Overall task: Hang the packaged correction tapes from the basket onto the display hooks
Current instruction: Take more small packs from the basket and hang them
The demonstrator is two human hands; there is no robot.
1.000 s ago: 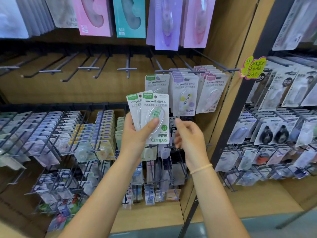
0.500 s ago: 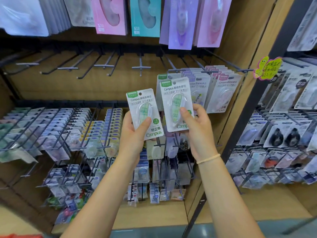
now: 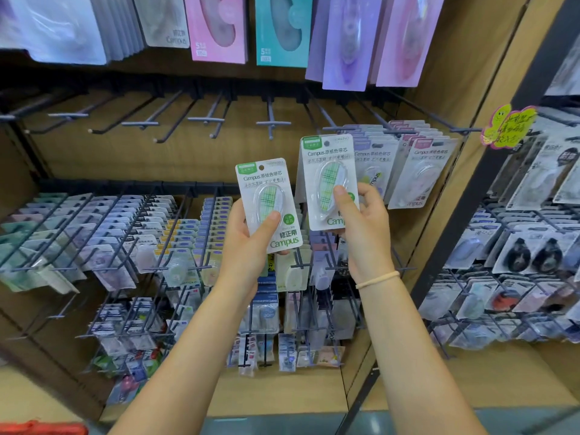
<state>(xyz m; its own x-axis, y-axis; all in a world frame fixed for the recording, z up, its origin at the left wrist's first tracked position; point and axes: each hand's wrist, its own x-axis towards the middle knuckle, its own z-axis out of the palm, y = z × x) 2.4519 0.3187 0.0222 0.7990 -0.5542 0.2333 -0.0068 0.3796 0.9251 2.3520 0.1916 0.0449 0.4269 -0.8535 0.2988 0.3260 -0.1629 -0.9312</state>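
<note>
So two green correction tape packs are up in front of the shelf, one per hand. The left pack [image 3: 269,205] sits lower and tilts a bit to the left, with the left hand [image 3: 248,243] gripping its bottom half, thumb pressed across the clear bubble on the front and the other fingers tucked behind the card. The right pack [image 3: 329,180] is held higher and more upright; the right hand [image 3: 364,227] pinches it from the right side, thumb on the bubble, fingers curled behind. The two packs are just beside each other, not touching as far as I can see.

The right pack's top edge is close under a hook [image 3: 326,116] in the middle row, right in front of a bunch of hanging packs [image 3: 417,171] with purple and pink labels. Can't tell if its hole is on the hook.

To the left of that, a row of bare hooks [image 3: 205,120] sticks out from the wooden back panel [image 3: 125,158]. Below are racks packed with small tape packs [image 3: 103,233], and bigger pink, teal and purple packs [image 3: 282,29] hang along the top. A yellow-green handwritten sign [image 3: 508,127] is stuck on the right post, and the right wrist wears a thin beige hair tie [image 3: 378,279].
</note>
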